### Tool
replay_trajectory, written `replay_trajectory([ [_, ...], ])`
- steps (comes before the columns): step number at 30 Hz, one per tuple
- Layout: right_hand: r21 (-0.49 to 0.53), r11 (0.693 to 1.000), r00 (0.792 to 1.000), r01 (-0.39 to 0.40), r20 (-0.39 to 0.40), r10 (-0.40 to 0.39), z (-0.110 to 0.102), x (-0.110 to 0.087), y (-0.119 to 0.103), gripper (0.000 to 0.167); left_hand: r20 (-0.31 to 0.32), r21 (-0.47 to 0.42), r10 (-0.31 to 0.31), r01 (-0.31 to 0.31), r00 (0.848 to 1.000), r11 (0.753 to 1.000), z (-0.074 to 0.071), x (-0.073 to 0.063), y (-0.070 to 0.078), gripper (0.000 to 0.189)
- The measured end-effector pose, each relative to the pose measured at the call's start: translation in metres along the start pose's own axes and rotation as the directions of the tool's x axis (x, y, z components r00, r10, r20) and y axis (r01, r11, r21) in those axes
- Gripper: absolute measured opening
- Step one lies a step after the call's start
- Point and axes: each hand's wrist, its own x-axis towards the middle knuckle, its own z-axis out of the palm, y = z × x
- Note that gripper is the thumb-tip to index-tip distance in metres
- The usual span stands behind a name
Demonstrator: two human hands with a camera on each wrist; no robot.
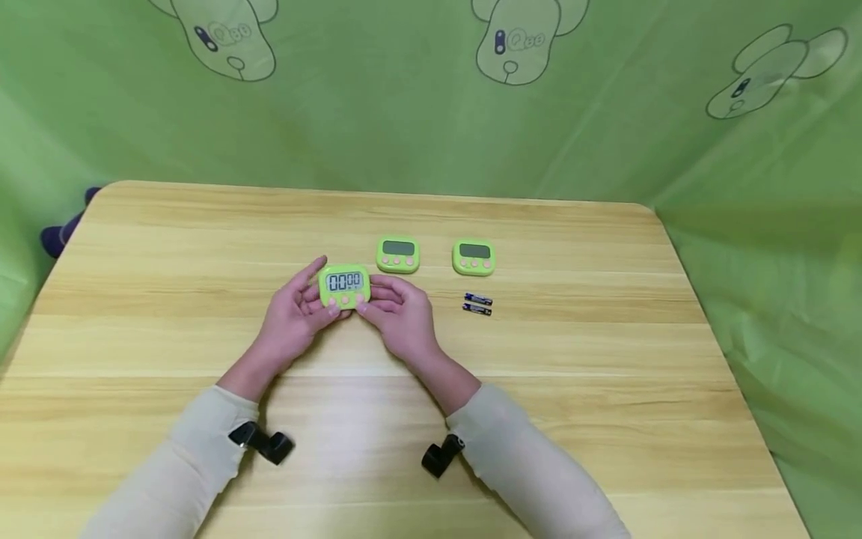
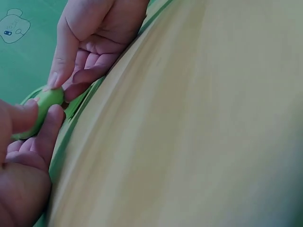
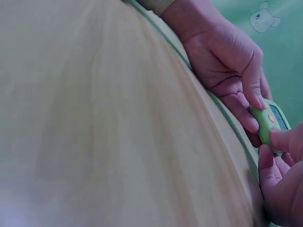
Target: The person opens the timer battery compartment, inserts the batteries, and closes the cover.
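— What's closest to us down there?

— The two cream sleeves (image 1: 202,449) at the bottom edge, both cut off by the frame, each with a small black wrist camera (image 1: 266,442) strapped on. They lie over the wooden table (image 1: 606,419), the biggest thing here, its lower corners out of view.

— And the hands?

— At frame centre, the left hand (image 1: 291,318) and right hand (image 1: 402,318) hold a green timer (image 1: 345,285) between them, just above the tabletop. Fingers curl round its sides, thumbs on its lower front edge. Its display reads zeros; its back is hidden.

— Anything else?

— Two more green timers (image 1: 398,254) (image 1: 474,257) lie flat up and right of it, screens blank. Below the right one, two small batteries (image 1: 477,304) lie side by side; their labels are too small to read.
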Motion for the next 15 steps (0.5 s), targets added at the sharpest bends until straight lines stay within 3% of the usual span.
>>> replay_trajectory([
  [3,-0.051,0.998,0.999,0.041,-0.007,-0.041,0.007,0.004,0.001,0.045,-0.024,0.066,0.022,-0.021,0.999,0.998,-0.007,0.004,0.001,0.066],
  [5,-0.092,0.992,0.996,0.085,-0.019,-0.087,0.012,0.008,0.002,0.047,-0.060,0.166,0.046,-0.035,0.997,0.985,-0.011,0.006,0.001,0.060],
  [10,-0.222,0.959,0.979,0.177,-0.063,-0.195,0.024,0.018,0.005,0.047,-0.159,0.408,0.104,-0.031,0.982,0.913,-0.023,0.012,-0.001,0.056],
  [12,-0.281,0.944,0.977,0.171,-0.075,-0.200,0.029,0.022,0.004,0.046,-0.187,0.425,0.111,-0.022,0.976,0.905,-0.026,0.015,-0.001,0.056],
  [15,-0.382,0.913,0.979,0.142,-0.083,-0.187,0.036,0.029,0.003,0.046,-0.221,0.404,0.117,-0.018,0.968,0.914,-0.030,0.020,-0.001,0.056],
])
